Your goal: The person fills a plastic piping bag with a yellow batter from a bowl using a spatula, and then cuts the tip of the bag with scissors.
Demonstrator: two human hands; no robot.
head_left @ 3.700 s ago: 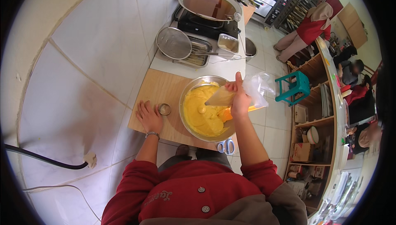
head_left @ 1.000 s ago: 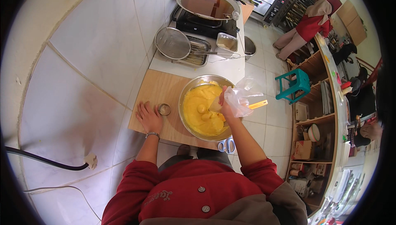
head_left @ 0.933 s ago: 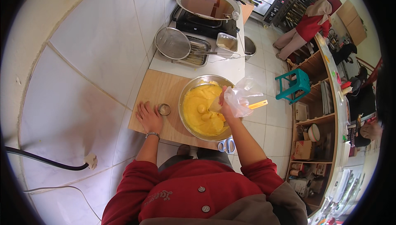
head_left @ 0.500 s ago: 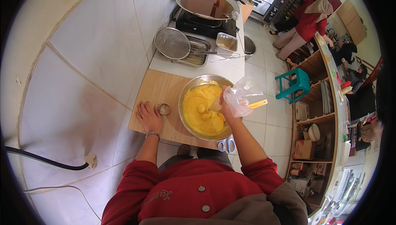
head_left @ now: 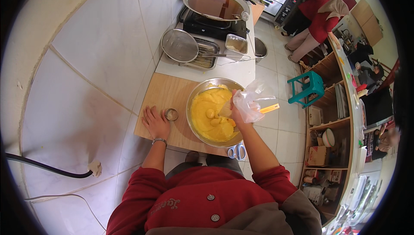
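Note:
My right hand (head_left: pixel 237 113) is closed around a clear plastic piping bag (head_left: pixel 254 102), whose loose top flares out beyond my fingers. The bag is over a wide metal bowl (head_left: pixel 189 122) of thick yellow batter (head_left: pixel 202 123), its tip low near the surface, where a few lumps stand up. From beneath the bag a yellow spatula handle (head_left: pixel 271 108) sticks out past the bowl's right rim. Flat on the wooden board (head_left: pixel 166 88), with fingers spread, rests my left hand (head_left: pixel 156 123). A small round metal ring (head_left: pixel 171 114) is right beside its fingertips.
Grey-handled scissors (head_left: pixel 236 151) lie at the board's front edge. Behind the bowl are a strainer (head_left: pixel 179 45), a metal tray (head_left: pixel 208 62), a small loaf tin (head_left: pixel 236 44) and a wide pan of dark liquid (head_left: pixel 215 3) on a stove. A green stool (head_left: pixel 307 87) and two people stand at right.
My hands, the bag and the bowl hold nearly the same place. In the background, the people at far right have shifted a little.

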